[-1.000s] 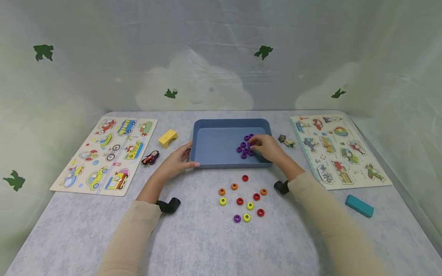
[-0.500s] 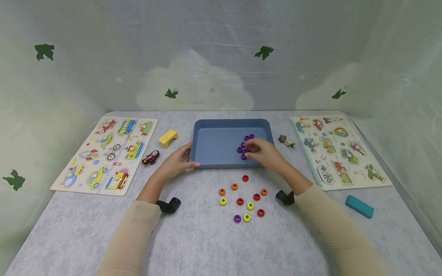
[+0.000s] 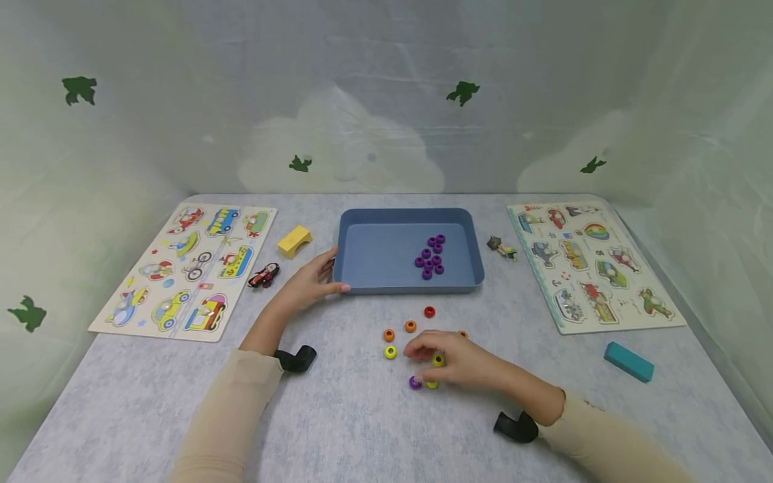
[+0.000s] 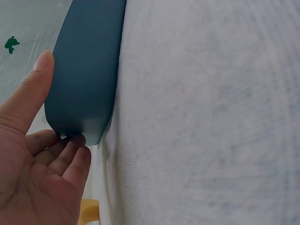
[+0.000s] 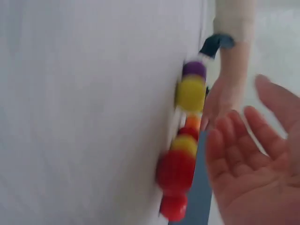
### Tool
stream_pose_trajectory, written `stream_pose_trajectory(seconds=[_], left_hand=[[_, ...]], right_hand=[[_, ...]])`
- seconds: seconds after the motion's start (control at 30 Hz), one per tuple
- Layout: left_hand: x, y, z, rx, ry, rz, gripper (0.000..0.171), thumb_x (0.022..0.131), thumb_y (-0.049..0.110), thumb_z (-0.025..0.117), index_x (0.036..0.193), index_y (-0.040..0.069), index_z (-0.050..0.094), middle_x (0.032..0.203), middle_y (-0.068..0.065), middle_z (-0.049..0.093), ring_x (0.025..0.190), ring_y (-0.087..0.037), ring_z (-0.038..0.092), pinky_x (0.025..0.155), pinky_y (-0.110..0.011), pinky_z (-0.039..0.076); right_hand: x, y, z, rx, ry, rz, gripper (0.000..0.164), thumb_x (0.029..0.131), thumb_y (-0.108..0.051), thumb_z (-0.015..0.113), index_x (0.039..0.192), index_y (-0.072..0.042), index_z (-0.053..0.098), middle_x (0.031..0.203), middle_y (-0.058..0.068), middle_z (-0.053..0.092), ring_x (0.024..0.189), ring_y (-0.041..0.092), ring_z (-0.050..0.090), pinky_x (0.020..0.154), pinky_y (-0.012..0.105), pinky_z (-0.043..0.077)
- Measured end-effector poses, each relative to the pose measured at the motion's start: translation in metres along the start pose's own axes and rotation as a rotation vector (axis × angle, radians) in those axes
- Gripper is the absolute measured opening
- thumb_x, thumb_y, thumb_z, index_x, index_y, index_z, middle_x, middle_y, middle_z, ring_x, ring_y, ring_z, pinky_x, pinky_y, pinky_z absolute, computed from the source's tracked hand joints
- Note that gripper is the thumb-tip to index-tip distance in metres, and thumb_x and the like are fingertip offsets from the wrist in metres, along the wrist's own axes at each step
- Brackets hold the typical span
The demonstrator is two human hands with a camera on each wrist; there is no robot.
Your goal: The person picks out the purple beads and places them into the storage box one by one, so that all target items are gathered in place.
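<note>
My left hand (image 3: 309,283) holds the near-left corner of the blue-grey tray (image 3: 377,251). In the left wrist view, its thumb lies along one side of the tray (image 4: 86,70) and its curled fingers touch the end wall. Several purple beads (image 3: 427,253) sit in the tray's right half. My right hand (image 3: 471,362) is over loose beads on the table, thumb and fingers apart, holding nothing visible. Between them shows a yellow bead (image 3: 437,361); a purple bead (image 3: 415,383) is by the thumb. Red beads (image 5: 176,171) appear blurred beside it in the right wrist view; some are hidden from above.
Picture puzzle boards lie at the left (image 3: 187,272) and right (image 3: 594,265). A yellow arch block (image 3: 294,241) and a small dark figure (image 3: 263,276) are left of the tray. Another figurine (image 3: 502,248) and a teal block (image 3: 629,361) lie to the right.
My right hand has left the purple beads in the tray and moved toward me over the loose beads on the table. My left hand stays at the tray.
</note>
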State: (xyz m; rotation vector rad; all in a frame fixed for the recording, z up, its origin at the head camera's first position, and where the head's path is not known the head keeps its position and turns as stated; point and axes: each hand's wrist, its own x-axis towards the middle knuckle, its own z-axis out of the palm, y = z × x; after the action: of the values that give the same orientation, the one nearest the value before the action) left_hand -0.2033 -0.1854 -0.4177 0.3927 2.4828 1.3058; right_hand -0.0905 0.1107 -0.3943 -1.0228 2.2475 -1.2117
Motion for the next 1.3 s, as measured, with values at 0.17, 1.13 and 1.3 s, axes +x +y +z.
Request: stream_pose_trajectory(seconds=[0.17, 1.13, 1.3], left_hand=[[0.000, -0.001, 0.000, 0.007, 0.006, -0.004, 0.092, 0.064, 0.044, 0.064, 0.134, 0.016, 0.010, 0.136, -0.003, 0.011, 0.120, -0.019, 0.019, 0.098, -0.030, 0.022], [0.002, 0.000, 0.000, 0.002, 0.001, -0.019, 0.091, 0.065, 0.042, 0.064, 0.134, 0.016, 0.010, 0.136, -0.004, 0.011, 0.121, -0.019, 0.019, 0.098, -0.031, 0.022], [0.001, 0.000, 0.000, 0.000, 0.002, -0.018, 0.091, 0.065, 0.042, 0.064, 0.134, 0.016, 0.010, 0.136, -0.004, 0.011, 0.121, -0.019, 0.019, 0.098, -0.031, 0.022]], right_hand=[[-0.002, 0.017, 0.014, -0.079, -0.107, -0.021, 0.026, 0.075, -0.024, 0.060, 0.100, -0.019, 0.055, 0.097, -0.010, 0.053, 0.089, 0.003, 0.049, 0.077, 0.018, 0.042], [0.078, 0.054, -0.078, -0.126, 0.394, 0.085, 0.025, 0.077, -0.018, 0.058, 0.101, -0.009, 0.058, 0.094, -0.002, 0.055, 0.081, 0.009, 0.051, 0.067, 0.025, 0.046], [0.105, 0.069, -0.080, -0.183, 0.398, 0.213, 0.024, 0.077, -0.017, 0.058, 0.100, -0.009, 0.059, 0.091, -0.002, 0.057, 0.079, 0.010, 0.052, 0.065, 0.024, 0.046]])
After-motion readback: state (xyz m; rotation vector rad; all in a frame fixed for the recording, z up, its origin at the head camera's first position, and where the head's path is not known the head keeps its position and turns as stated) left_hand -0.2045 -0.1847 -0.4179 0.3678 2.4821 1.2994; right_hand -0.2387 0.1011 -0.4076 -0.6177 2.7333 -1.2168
